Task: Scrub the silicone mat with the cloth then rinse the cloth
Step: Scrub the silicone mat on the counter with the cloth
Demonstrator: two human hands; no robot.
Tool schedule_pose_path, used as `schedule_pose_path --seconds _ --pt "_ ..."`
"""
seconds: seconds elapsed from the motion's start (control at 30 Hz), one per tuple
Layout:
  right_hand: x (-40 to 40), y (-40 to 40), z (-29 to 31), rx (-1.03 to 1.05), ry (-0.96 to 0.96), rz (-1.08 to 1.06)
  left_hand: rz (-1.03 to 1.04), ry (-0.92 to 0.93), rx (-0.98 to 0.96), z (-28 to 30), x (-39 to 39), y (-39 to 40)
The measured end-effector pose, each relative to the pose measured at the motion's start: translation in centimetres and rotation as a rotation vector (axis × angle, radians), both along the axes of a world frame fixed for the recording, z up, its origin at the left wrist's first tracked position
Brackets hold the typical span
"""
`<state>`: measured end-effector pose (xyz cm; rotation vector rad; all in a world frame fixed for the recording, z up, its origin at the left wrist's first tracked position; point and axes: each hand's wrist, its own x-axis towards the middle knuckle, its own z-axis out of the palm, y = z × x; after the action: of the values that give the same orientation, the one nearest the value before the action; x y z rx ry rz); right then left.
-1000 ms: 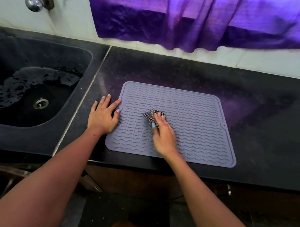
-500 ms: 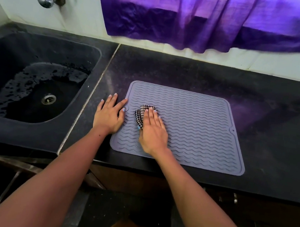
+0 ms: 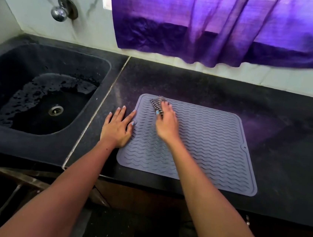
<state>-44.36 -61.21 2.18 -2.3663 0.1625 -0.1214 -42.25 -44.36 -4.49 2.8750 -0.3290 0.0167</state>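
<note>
The right hand (image 3: 166,122) has swept the cloth (image 3: 156,104) from mid-mat to the far left corner of the mat (image 3: 207,143), so scrubbing is ongoing and rinsing remains. It presses the bunched checked cloth under its fingers. The left hand (image 3: 117,126) lies flat, fingers spread, pinning the mat's edge. The mat is soft grey silicone, wavy-ribbed, on a dark speckled tabletop (image 3: 269,103).

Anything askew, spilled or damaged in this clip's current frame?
Only that the mat lies slightly crooked to the counter's front edge, its near-right corner almost at the edge. No damage shows; water sits only in the sink.
</note>
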Motion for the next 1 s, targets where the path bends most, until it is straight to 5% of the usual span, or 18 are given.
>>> schedule_pose_path --seconds 0.13,0.3,0.4,0.5,0.53,0.63,0.83,1.0 --pt "-0.9 2.1 -4.0 -0.458 0.048 0.235 0.019 -0.001 0.043 -0.2 0.1 -0.2" --pt "0.1 1.2 -4.1 -0.457 0.051 0.281 0.021 -0.008 0.03 -0.4 0.2 -0.1" --pt "1.1 0.8 -3.7 -0.146 0.078 0.194 0.02 0.011 0.027 -0.4 0.3 0.0" --pt "2.2 0.0 -1.6 0.501 0.035 -0.233 0.015 0.012 0.017 -0.3 0.2 0.1" --pt "2.5 -0.8 -0.9 0.565 0.002 -0.364 0.013 0.012 0.013 -0.3 0.2 0.1" --pt "2.4 -3.2 0.5 0.257 -0.089 -0.418 0.012 0.004 0.002 -0.4 0.2 0.0" --pt "1.0 -2.9 -3.8 -0.407 0.102 0.029 0.022 -0.005 0.0 -0.4 0.3 0.0" --pt "2.1 -3.6 -4.7 -0.47 0.118 0.085 0.025 -0.024 -0.017 -0.6 0.3 -0.1"
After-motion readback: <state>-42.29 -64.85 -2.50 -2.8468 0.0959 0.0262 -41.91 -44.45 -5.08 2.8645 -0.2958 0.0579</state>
